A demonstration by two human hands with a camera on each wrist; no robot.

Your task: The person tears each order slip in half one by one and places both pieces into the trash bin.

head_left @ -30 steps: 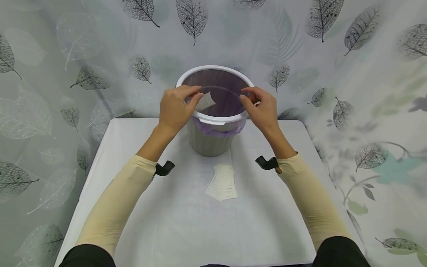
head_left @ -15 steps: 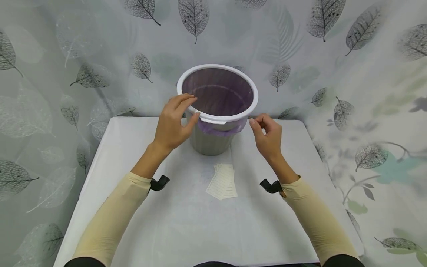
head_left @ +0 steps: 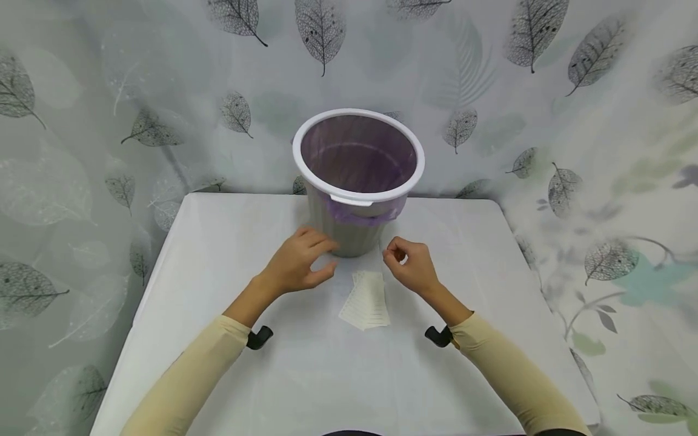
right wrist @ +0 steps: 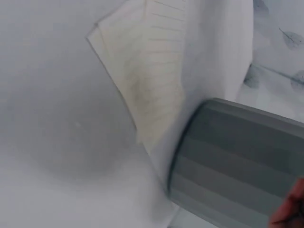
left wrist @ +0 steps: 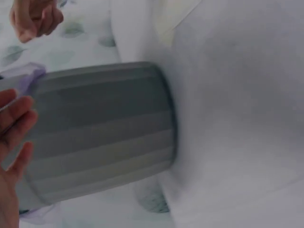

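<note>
A fanned stack of lined cream paper slips [head_left: 366,301] lies on the white table, between and just below my hands in the head view. Close behind it stands a grey bin [head_left: 357,237] with a white rim and a purple liner [head_left: 354,213]. My left hand [head_left: 299,261] hovers left of the bin's base, fingers spread and thumb apart, holding nothing. On the other side, my right hand [head_left: 411,264] is above the table with fingers loosely curled and nothing seen in them. The right wrist view shows the slips [right wrist: 147,61] beside the bin [right wrist: 237,156].
The white-covered table [head_left: 305,375] extends toward me and to both sides. A leaf-patterned curtain [head_left: 382,60] hangs behind the bin and around both sides. The bin's mouth faces up, its lower inside hidden.
One second ago both hands were over the bin's mouth, with a pale slip showing there. That slip is out of sight now. Both hands have come down and back toward the stack.
</note>
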